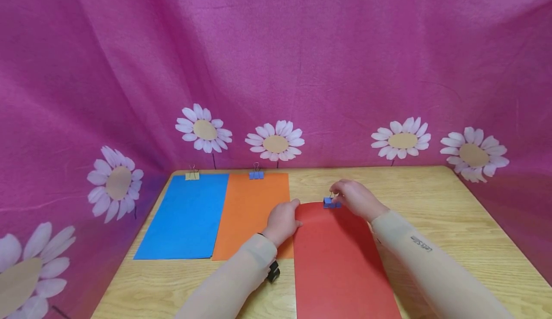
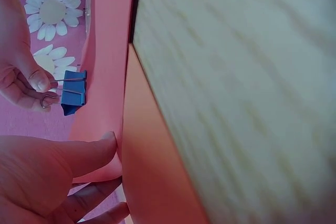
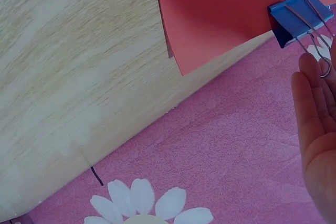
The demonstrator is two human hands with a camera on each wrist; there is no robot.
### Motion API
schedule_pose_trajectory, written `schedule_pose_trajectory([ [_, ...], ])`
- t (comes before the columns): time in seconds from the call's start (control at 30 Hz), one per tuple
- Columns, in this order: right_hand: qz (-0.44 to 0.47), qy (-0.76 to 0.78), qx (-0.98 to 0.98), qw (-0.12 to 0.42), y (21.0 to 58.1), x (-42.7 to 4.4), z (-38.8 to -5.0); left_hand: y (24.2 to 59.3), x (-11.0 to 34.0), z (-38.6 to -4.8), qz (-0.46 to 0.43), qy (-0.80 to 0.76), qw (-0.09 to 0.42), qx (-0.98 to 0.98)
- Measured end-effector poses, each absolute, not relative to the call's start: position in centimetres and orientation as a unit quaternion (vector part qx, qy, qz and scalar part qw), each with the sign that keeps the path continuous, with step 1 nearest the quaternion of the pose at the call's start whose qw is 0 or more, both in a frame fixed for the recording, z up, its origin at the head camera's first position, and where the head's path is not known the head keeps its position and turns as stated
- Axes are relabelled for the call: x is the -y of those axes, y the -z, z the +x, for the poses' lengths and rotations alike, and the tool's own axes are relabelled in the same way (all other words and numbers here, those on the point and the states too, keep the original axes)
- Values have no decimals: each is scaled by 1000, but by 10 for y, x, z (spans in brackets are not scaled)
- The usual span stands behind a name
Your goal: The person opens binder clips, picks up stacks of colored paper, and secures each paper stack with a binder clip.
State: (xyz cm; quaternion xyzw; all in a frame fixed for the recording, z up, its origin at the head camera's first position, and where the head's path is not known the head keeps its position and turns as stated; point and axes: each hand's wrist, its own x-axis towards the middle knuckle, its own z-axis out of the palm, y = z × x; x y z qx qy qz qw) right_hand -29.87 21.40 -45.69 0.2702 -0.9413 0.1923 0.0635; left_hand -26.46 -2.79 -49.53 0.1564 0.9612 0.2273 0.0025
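Red paper (image 1: 340,261) is held with its far edge raised off the table in the head view. My left hand (image 1: 282,221) pinches its far left corner, thumb on one face and fingers behind, as the left wrist view shows. A blue binder clip (image 1: 331,203) sits on the middle of the far edge. With its fingertips my right hand (image 1: 358,197) grips the clip's wire handles. The right wrist view has the clip (image 3: 300,18) on the paper's edge, its wire handles pointing away from the paper toward the right-hand fingers (image 3: 310,98).
Blue paper (image 1: 183,218) with a yellow binder clip (image 1: 192,176) lies at the left of the wooden table (image 1: 440,223). Beside it is orange paper (image 1: 250,213) with another blue binder clip (image 1: 256,175). A pink flowered cloth (image 1: 336,70) hangs behind and at the sides.
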Motion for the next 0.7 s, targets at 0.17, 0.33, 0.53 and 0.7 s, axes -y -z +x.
schedule_pose_trajectory([
  [0.17,279,-193,939,63,457,-213,-297,495,27,-264,158,-225,-4,-961],
  [0.33,284,-185,939,53,455,-210,-293,496,28,-264,157,-227,-5,-961],
  [0.53,287,-175,941,43,456,-209,-291,498,28,-264,158,-228,-7,-961],
  [0.7,293,-168,940,43,456,-210,-290,497,27,-264,160,-231,-8,-960],
])
